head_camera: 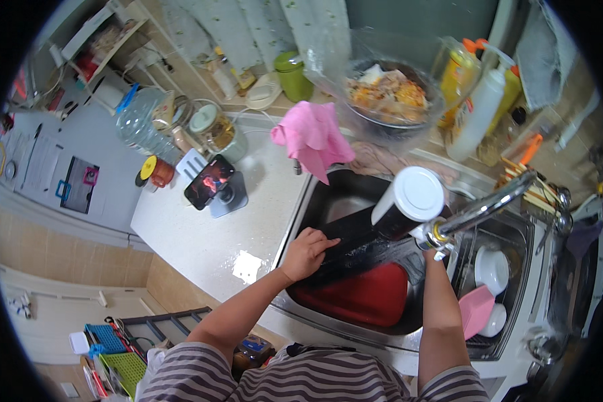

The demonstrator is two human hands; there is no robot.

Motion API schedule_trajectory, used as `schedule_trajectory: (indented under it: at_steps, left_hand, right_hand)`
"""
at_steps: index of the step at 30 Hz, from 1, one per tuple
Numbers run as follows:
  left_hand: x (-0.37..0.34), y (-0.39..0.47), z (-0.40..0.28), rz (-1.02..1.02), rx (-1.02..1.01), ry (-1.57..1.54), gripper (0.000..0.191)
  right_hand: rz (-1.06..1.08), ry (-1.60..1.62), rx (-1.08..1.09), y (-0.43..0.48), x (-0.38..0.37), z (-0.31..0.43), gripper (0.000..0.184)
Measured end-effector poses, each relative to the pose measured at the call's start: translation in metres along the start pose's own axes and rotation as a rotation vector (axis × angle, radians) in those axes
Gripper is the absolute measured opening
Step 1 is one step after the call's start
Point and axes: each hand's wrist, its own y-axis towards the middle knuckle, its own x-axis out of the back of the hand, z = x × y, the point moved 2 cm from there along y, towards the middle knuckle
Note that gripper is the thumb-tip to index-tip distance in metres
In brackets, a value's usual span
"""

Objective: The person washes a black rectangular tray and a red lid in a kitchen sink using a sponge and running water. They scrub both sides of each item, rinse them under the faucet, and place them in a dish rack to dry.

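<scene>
My left hand grips the left end of a long black flat object, which lies slanted across the stainless steel sink. Water from the chrome faucet runs over its wet surface. My right hand is mostly hidden behind the faucet head; only the wrist shows, and whether it grips the black object cannot be told. A dark container with a white lid stands close to the faucet, by the object's far end. Beneath lie a red basin and a grey cloth.
A pink cloth hangs at the sink's back left corner. Left on the counter, a phone rests on a stand. Behind the sink are a bowl of food scraps and several bottles. White bowls sit in the right basin.
</scene>
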Motion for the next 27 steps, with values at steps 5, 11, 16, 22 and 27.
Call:
schedule_trajectory:
  at_steps: [5,11,16,22,27]
  left_hand:
    - [0.000,-0.003,0.007,0.018,0.012,-0.049,0.046]
    - [-0.002,-0.005,0.026,0.067,0.093,-0.094,0.046]
    - [-0.003,-0.014,0.035,0.058,0.138,-0.113,0.051]
    - [-0.003,-0.015,0.046,0.020,0.194,-0.144,0.048]
    - [-0.011,-0.008,0.054,-0.020,0.152,-0.066,0.047]
  right_hand:
    - [0.083,-0.061,-0.076,-0.012,-0.005,-0.027,0.015]
    - [0.031,-0.001,-0.020,0.012,-0.028,-0.024,0.015]
    - [0.008,0.013,-0.015,0.042,-0.031,-0.021,0.016]
    - [0.032,0.282,-0.009,0.058,-0.037,-0.063,0.016]
    - [0.538,1.568,-0.044,0.063,-0.032,-0.084,0.017]
